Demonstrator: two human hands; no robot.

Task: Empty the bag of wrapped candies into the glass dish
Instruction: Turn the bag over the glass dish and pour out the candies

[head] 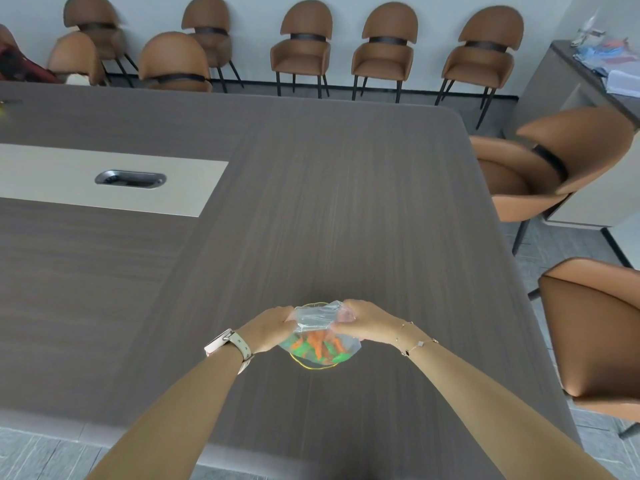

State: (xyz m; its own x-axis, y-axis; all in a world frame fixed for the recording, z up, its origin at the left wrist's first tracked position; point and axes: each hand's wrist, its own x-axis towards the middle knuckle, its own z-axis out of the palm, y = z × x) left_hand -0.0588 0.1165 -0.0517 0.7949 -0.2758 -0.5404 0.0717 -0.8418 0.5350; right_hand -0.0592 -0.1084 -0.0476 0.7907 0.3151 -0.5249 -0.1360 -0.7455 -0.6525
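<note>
A clear plastic bag (317, 318) hangs between my two hands, just above the table near its front edge. Orange and green wrapped candies (317, 344) lie bunched in the bag's lower part. My left hand (268, 327) pinches the bag's left top edge. My right hand (360, 320) grips the right top edge. Directly under the bag sits the glass dish (313, 366), of which only a thin yellow-tinted rim shows at the near side and a bit at the far side. Whether the bag's mouth is open I cannot tell.
The dark wood-grain table (346, 202) stretches ahead, with a pale inset panel and a metal cable port (130, 178) at the left. Brown chairs (547, 174) stand along the right side and the far wall. A grey cabinet (588, 84) with clutter stands at far right.
</note>
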